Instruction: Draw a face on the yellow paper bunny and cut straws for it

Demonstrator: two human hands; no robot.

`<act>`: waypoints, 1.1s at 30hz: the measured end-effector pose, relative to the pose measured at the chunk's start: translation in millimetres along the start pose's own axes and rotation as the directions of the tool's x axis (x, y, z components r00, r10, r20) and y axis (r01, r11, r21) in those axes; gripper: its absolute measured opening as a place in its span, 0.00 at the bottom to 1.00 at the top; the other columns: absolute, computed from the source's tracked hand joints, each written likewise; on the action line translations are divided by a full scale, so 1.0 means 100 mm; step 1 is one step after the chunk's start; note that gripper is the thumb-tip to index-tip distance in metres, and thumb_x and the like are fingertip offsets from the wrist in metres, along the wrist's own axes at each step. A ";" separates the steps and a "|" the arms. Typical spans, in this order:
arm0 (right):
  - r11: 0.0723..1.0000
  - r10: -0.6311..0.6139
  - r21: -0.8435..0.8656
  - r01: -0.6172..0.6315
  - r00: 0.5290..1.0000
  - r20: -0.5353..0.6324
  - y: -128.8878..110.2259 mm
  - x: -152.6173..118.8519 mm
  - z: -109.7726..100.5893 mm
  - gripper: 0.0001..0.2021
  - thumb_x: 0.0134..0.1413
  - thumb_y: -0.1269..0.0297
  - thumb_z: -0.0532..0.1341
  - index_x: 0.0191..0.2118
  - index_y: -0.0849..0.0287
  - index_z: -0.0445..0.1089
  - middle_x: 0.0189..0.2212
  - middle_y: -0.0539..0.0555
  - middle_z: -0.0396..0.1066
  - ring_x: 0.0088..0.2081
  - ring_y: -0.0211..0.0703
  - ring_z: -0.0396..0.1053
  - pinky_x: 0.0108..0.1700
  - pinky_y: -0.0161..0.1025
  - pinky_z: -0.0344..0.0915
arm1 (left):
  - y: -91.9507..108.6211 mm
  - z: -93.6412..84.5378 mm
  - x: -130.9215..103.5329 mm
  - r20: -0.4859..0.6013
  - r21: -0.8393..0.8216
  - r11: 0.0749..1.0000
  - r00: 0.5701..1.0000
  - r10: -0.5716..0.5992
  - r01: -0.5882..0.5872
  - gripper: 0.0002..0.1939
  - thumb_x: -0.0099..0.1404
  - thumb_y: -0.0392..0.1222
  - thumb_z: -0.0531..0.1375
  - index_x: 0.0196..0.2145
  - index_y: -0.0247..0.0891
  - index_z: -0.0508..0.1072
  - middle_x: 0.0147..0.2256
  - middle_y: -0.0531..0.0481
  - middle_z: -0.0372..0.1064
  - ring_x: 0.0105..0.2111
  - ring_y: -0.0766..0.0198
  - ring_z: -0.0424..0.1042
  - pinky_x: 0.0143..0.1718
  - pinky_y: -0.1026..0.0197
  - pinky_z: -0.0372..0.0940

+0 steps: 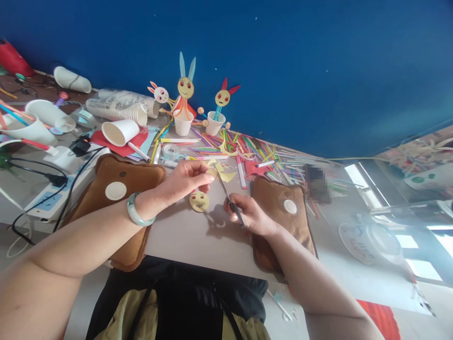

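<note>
Head view: I see fine handwork up close.
Left hand (187, 181) pinches a yellow paper piece (213, 171); right hand (250, 213) grips scissors (226, 192).

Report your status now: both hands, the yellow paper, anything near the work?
Left hand pinching yellow paper. Right hand gripping scissors, blades close to paper. Round paper face on table nearby.

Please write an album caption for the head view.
Left hand holds yellow paper and right hand scissors, near a paper face.
</note>
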State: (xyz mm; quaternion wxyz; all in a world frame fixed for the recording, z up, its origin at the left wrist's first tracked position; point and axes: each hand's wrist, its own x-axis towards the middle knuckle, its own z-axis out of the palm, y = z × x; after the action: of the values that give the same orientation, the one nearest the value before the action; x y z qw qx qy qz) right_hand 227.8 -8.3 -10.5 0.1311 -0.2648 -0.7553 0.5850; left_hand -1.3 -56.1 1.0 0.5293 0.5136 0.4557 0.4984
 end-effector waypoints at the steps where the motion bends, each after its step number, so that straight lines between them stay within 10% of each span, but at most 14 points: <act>1: 1.000 -0.004 0.003 0.004 1.000 0.000 0.00 0.00 0.00 0.26 0.45 0.38 0.65 0.26 0.60 0.62 0.21 0.46 0.59 0.24 0.33 0.53 0.25 0.32 0.51 | 0.00 0.00 0.00 0.005 -0.001 1.000 1.000 0.003 -0.003 0.09 0.60 0.44 0.62 0.26 0.36 0.70 0.22 0.53 0.69 0.24 0.70 0.69 0.28 0.66 0.64; 33: 1.000 0.003 -0.017 -0.003 1.000 -0.003 -0.01 -0.01 0.00 0.26 0.46 0.38 0.64 0.27 0.60 0.62 0.21 0.46 0.59 0.24 0.33 0.54 0.25 0.32 0.52 | 0.07 0.03 -0.01 0.011 0.021 1.000 1.000 -0.006 0.005 0.10 0.60 0.42 0.61 0.24 0.35 0.69 0.22 0.53 0.68 0.25 0.70 0.68 0.29 0.66 0.63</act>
State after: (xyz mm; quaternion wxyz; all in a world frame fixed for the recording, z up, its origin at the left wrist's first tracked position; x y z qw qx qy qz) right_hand 228.5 -8.4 -9.7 0.1290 -0.2680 -0.7596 0.5784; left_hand 1.2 -57.5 8.6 0.5276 0.5206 0.4595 0.4894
